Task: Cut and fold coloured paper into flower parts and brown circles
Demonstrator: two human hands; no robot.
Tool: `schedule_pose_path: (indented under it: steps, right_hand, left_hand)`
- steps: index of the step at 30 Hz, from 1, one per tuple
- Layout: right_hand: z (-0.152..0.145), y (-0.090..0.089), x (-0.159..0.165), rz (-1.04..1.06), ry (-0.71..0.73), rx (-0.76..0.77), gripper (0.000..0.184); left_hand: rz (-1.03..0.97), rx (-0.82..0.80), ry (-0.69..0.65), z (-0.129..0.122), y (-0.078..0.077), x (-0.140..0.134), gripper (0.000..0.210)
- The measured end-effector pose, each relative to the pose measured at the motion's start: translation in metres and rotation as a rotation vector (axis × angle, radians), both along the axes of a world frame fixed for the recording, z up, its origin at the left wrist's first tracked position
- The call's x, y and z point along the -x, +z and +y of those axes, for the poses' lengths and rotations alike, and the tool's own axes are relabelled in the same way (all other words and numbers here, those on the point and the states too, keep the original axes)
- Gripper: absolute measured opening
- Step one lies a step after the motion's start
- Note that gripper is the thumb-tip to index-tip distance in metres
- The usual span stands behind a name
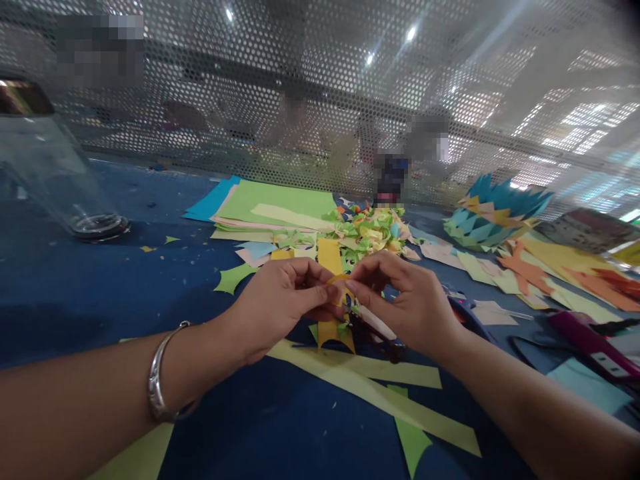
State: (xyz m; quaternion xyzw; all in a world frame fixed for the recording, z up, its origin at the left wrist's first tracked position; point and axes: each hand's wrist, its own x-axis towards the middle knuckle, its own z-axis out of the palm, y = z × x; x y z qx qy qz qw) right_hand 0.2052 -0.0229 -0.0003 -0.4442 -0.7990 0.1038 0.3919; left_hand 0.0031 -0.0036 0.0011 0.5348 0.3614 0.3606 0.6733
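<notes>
My left hand (295,293) and my right hand (400,293) meet near the middle of the head view, each with its fingertips pinched. Between them is a small curved piece of yellow paper (340,279), partly covered by the fingers. Behind and below the fingers lies a yellow paper strip (330,257) with a curved cut at its near end. Long pale-yellow paper strips (380,387) lie on the table below my hands. Under my right hand is a dark object with handle-like parts (380,337), mostly hidden; its kind is unclear.
A heap of curled paper scraps (370,230) and stacked coloured sheets (280,200) lie beyond my hands. A glass bottle (60,160) stands left. To the right are a paper crown (495,213) and a purple power strip (595,343). A perforated metal screen (240,100) borders the blue table (240,420).
</notes>
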Motion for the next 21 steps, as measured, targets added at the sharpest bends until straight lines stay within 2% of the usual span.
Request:
schedule_pose_path:
  steps: [11, 21]
  right_hand:
    - [-0.0006, 0.0011, 0.0006, 0.002, 0.027, -0.005, 0.009]
    - [-0.0011, 0.0024, 0.0027, 0.072, 0.013, 0.051, 0.015]
  left_hand:
    - [-0.004, 0.031, 0.001, -0.0027, 0.0053, -0.0011, 0.010]
    - [-0.004, -0.028, -0.019, -0.0029, 0.0035, 0.0006, 0.011]
